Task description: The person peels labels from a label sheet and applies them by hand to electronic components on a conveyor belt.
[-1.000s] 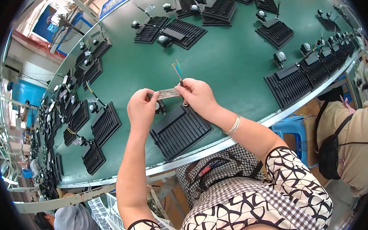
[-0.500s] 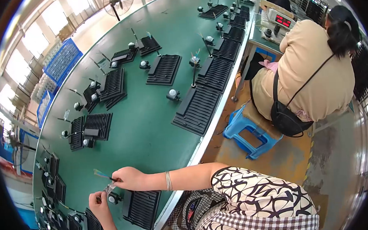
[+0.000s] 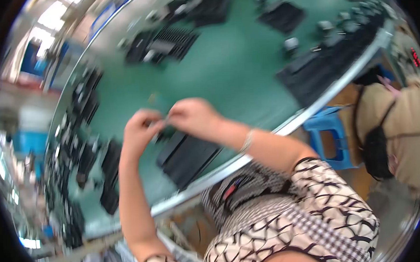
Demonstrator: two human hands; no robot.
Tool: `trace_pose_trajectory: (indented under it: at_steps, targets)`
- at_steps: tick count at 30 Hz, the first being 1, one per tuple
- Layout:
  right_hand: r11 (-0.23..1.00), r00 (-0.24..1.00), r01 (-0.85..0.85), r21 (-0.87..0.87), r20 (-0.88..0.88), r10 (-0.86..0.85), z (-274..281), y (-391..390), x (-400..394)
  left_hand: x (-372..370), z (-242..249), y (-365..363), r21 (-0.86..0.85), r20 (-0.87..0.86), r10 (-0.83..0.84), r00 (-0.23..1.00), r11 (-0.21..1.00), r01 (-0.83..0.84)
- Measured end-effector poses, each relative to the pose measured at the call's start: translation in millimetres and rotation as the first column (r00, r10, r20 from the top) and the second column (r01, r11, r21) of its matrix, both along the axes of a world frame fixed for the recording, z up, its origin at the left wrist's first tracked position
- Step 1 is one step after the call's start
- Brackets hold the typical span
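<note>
**Head view: hands swing back to centre frame over the dark finned housing**

Head camera, the only view on offer, is badly smeared by motion at this moment. Half a second ago the hands sat low at the lower left of the frame, with a seated co-worker filling the upper right; now the view has swung round and the hands sit just left of centre again, much as they did a second ago. That tells me the head turned, not that the work moved: the piece is where it was.

Left hand [image 3: 141, 130] and right hand [image 3: 192, 115] meet fingertip to fingertip, pinched close on something small between them. Earlier pictures showed a pale strip and a cable with coloured wire ends there; now the blur hides it, so I cannot tell what either hand holds, only that both grips are narrow. A bracelet [image 3: 246, 141] shows on the right wrist.

Just below the hands lies the dark finned housing [image 3: 187, 156], near the lower edge of the green table [image 3: 235, 68]. More dark housings [image 3: 167, 40] lie blurred toward the upper part of the frame and down the left side. At right, a co-worker in a tan top [image 3: 400, 135] sits beside a blue stool [image 3: 331, 136].
</note>
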State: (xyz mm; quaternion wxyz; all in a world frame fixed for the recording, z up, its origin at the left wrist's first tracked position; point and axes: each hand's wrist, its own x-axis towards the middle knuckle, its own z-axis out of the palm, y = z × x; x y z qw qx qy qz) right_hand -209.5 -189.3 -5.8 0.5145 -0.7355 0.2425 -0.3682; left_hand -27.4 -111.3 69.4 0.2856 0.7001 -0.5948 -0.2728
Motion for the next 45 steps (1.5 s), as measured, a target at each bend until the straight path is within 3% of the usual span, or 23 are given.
trace_pose_trajectory:
  at_steps: [3, 9, 12, 21, 27, 33, 36, 39, 40, 43, 45]
  targets:
    - [0.991, 0.998, -0.057, 0.121, 0.023, 0.054, -9, 1, 5, 0, 9, 10, 0.007, 0.127, 0.028, 0.991, 1.0, -0.029]
    - [0.912, 0.989, -0.145, 0.385, 0.038, 0.141, 2, 1, 1, 15, 6, 24, 0.101, -0.09, 0.188, 0.978, 0.979, -0.179]
    - [0.919, 0.991, -0.132, 0.372, 0.02, 0.134, 6, 2, 0, 10, 0, 26, 0.086, -0.122, 0.228, 0.966, 0.972, -0.218]
    - [0.911, 0.988, -0.152, 0.384, 0.07, 0.136, 1, 2, 5, 5, 4, 13, 0.053, 0.026, 0.147, 0.989, 0.988, -0.148]
    - [0.912, 0.984, -0.173, 0.371, 0.027, 0.176, 3, 0, 4, 2, 3, 12, 0.088, -0.01, 0.13, 0.991, 0.988, -0.128]
    - [0.943, 0.99, -0.139, 0.303, 0.013, 0.142, -4, 1, 8, 3, -8, 9, 0.065, -0.076, 0.24, 0.968, 0.97, -0.235]
    - [0.945, 0.992, -0.128, 0.302, 0.018, 0.128, -1, 2, 7, -4, -14, 8, -0.058, -0.016, 0.274, 0.962, 0.96, -0.275]
    - [0.921, 0.991, -0.13, 0.368, 0.015, 0.134, 3, 2, 6, -4, -18, 8, -0.168, -0.2, 0.497, 0.844, 0.831, -0.53]
    - [0.914, 0.991, -0.133, 0.383, 0.027, 0.133, 3, 2, 6, 9, -24, 11, -0.225, -0.291, 0.531, 0.796, 0.771, -0.596]
    - [0.903, 0.991, -0.134, 0.408, 0.046, 0.126, 2, 1, 5, 16, -23, 36, -0.274, -0.356, 0.587, 0.728, 0.679, -0.681]
    - [0.908, 0.992, -0.125, 0.401, 0.037, 0.12, 2, 1, 6, 8, -26, 64, -0.377, -0.15, 0.584, 0.797, 0.712, -0.593]
